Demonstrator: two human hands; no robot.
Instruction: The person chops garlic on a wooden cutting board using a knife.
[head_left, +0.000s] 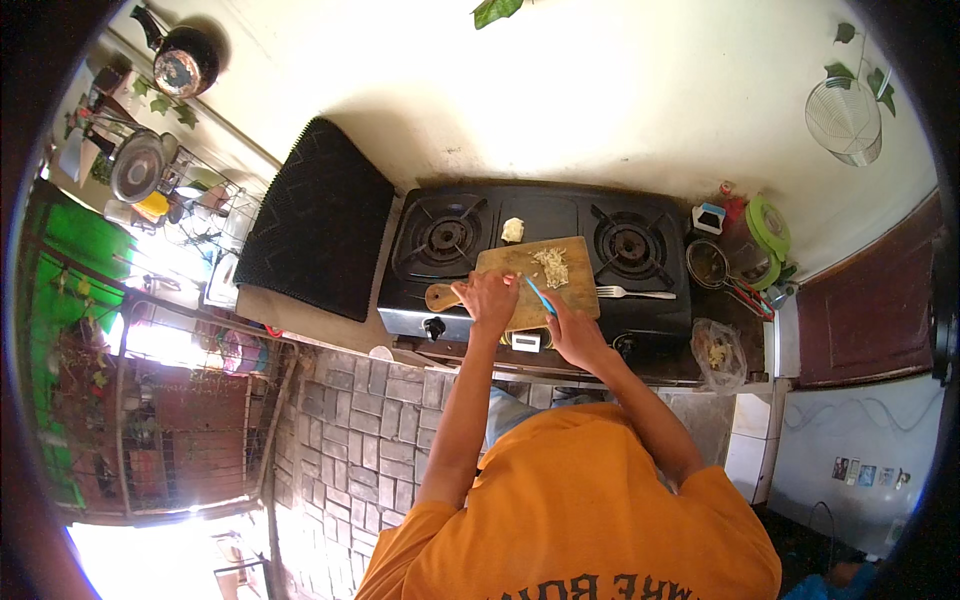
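Note:
A wooden cutting board (499, 259) with a short handle lies on the black two-burner gas stove. My right hand (577, 334) grips a knife (541, 296) with a blue blade, angled across the board. On the board's left part rests my left hand (489, 300), fingers bunched beside the blade; whether a small piece is pinched under them is hidden. Little pale pieces lie near those fingertips. Farther right on the board is a loose pile of chopped pale food (553, 268), perhaps garlic. Behind the board sits a whitish lump (513, 229), and a metal fork (636, 293) lies to the right.
Burners (449, 235) flank the board, with a stove knob (433, 328) in front. To the right are a clear plastic bag (718, 354) with pale bits, a strainer (707, 262) and a green-lidded container (768, 229). A black ridged panel (322, 225) leans at left.

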